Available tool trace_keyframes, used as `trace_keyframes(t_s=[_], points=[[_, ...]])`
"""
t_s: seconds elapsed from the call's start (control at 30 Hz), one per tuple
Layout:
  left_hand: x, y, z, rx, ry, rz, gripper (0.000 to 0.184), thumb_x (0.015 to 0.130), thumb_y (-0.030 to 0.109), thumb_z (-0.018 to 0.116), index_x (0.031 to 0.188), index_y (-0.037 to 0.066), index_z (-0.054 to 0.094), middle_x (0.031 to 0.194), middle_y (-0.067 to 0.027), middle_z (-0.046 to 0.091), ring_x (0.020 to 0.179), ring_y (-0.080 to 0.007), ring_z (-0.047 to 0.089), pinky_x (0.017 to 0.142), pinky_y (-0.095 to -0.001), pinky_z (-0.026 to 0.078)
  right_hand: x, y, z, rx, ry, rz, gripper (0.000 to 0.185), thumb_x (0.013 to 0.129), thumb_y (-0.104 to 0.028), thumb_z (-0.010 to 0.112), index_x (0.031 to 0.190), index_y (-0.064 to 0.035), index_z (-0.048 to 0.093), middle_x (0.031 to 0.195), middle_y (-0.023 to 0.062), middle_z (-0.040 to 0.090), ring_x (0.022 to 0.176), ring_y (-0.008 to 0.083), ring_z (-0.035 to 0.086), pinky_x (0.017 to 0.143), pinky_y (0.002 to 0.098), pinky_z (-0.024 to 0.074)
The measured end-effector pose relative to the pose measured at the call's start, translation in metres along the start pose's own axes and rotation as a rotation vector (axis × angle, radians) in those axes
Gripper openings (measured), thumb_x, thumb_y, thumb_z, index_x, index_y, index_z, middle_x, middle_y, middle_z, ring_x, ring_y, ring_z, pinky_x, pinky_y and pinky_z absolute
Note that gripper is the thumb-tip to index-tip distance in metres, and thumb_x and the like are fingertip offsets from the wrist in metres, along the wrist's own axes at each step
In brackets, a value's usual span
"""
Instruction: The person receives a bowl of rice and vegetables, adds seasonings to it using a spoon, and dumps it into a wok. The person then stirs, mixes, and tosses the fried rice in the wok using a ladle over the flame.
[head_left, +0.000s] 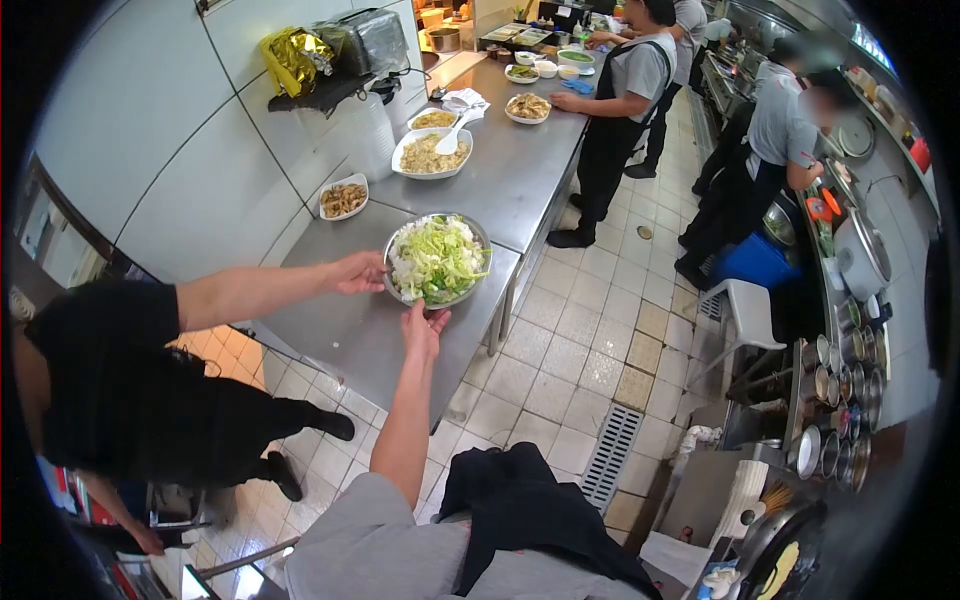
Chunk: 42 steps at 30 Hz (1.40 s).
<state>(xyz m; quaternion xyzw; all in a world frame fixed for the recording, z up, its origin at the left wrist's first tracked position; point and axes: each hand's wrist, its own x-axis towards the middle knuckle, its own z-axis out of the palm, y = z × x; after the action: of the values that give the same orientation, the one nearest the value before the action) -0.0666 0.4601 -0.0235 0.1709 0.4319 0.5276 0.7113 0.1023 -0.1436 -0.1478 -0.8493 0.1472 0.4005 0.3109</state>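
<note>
My left hand [425, 330] reaches up from the bottom of the view and grips the near rim of a round metal bowl [388, 281]. White food and shredded light-green leaves [440, 252] fill the bowl, which is over the steel table [345, 340]. From the left, another person's hand [358, 272] touches the bowl's left rim. Beyond it are a small white dish of brown food [344, 197] and a larger white dish [432, 155] with a white spoon [452, 138] in it. My right hand is not visible.
A person in black [130, 390] stands close on the left. Several co-workers, one in an apron [590, 150], stand farther back. A white stool [745, 310], blue bin [755, 268] and floor drain [612, 455] are on the right. A pan [785, 560] sits at lower right.
</note>
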Motion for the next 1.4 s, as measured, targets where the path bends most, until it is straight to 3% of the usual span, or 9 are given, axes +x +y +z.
trace_keyframes(t_s=[0.3,0.73,0.9,1.0,1.03,1.1,1.13,1.27,1.4], points=[[0.016,0.001,0.009,-0.050,0.015,0.062,0.030,0.079,-0.004,0.052,0.107,0.003,0.043,0.104,-0.0171,0.057,0.084,-0.0308,0.065,0.068,-0.0499,0.060,0.003,-0.014,0.016,0.014,0.021,-0.002,0.026,0.082,-0.023,0.062,0.086,0.0028,0.064,0.065,0.0139,0.061,0.055,0.0244,0.061,0.047,0.0372,0.0473],[-0.029,0.002,0.018,0.084,0.103,0.089,0.031,0.073,-0.008,0.050,0.102,0.003,0.045,0.098,-0.0162,0.058,0.076,-0.0315,0.064,0.052,-0.0444,0.058,0.041,0.023,0.005,0.080,0.077,0.127,0.028,0.080,-0.025,0.062,0.078,0.0028,0.064,0.064,0.0161,0.063,0.056,0.0285,0.063,0.052,0.0414,0.0493],[-0.070,-0.005,0.059,0.223,-0.080,0.108,0.039,0.074,-0.005,0.048,0.113,-0.004,0.047,0.106,-0.0181,0.059,0.091,-0.0354,0.063,0.070,-0.0536,0.058,0.075,0.095,-0.013,0.051,0.127,0.130,0.029,0.079,-0.026,0.063,0.075,0.0028,0.065,0.064,0.0170,0.064,0.056,0.0300,0.064,0.053,0.0430,0.0501],[-0.069,-0.019,0.073,0.313,-0.214,-0.069,0.040,0.076,-0.001,0.047,0.115,-0.004,0.052,0.109,-0.0169,0.060,0.095,-0.0305,0.063,0.078,-0.0468,0.057,0.136,0.160,0.001,-0.104,0.323,-0.085,0.030,0.079,-0.026,0.063,0.073,0.0028,0.065,0.064,0.0175,0.065,0.057,0.0309,0.064,0.055,0.0439,0.0505],[-0.066,-0.030,0.081,0.307,-0.329,-0.134,0.040,0.075,0.000,0.048,0.115,-0.002,0.053,0.107,-0.0162,0.061,0.093,-0.0274,0.063,0.079,-0.0432,0.056,0.087,0.064,-0.046,0.197,0.164,-0.039,0.029,0.080,-0.024,0.063,0.078,0.0045,0.063,0.064,0.0171,0.064,0.055,0.0271,0.064,0.053,0.0418,0.0496],[-0.085,-0.056,0.112,0.311,-0.340,-0.162,0.045,0.075,0.000,0.047,0.119,-0.001,0.053,0.111,-0.0149,0.061,0.098,-0.0273,0.063,0.084,-0.0416,0.055,0.071,-0.020,-0.084,0.203,0.376,-0.153,0.023,0.083,-0.016,0.057,0.095,0.0025,0.062,0.070,0.0116,0.062,0.055,0.0223,0.060,0.049,0.0329,0.0468],[-0.095,-0.069,0.128,0.319,-0.367,-0.217,0.045,0.075,0.000,0.047,0.120,0.000,0.053,0.112,-0.0144,0.061,0.099,-0.0281,0.062,0.085,-0.0426,0.054,0.083,-0.036,-0.090,0.306,0.569,-0.301,0.025,0.080,-0.022,0.064,0.085,0.0025,0.062,0.060,0.0126,0.059,0.051,0.0244,0.062,0.053,0.0376,0.0479],[-0.128,-0.134,0.196,0.320,-0.466,-0.352,0.045,0.075,-0.001,0.046,0.120,0.000,0.053,0.113,-0.0130,0.062,0.102,-0.0298,0.062,0.088,-0.0456,0.053,0.118,-0.117,-0.146,0.712,0.578,-0.259,0.037,0.086,-0.016,0.060,0.117,0.0049,0.059,0.066,0.0059,0.061,0.056,0.0138,0.060,0.053,0.0304,0.0472],[-0.125,-0.187,0.243,0.411,-0.694,-0.477,0.046,0.075,-0.004,0.045,0.120,0.000,0.053,0.113,-0.0137,0.062,0.103,-0.0300,0.062,0.090,-0.0468,0.052,0.150,-0.169,-0.212,0.889,0.802,-0.377,0.040,0.087,-0.013,0.060,0.124,0.0025,0.055,0.073,0.0031,0.057,0.053,0.0086,0.052,0.046,0.0256,0.0432]])
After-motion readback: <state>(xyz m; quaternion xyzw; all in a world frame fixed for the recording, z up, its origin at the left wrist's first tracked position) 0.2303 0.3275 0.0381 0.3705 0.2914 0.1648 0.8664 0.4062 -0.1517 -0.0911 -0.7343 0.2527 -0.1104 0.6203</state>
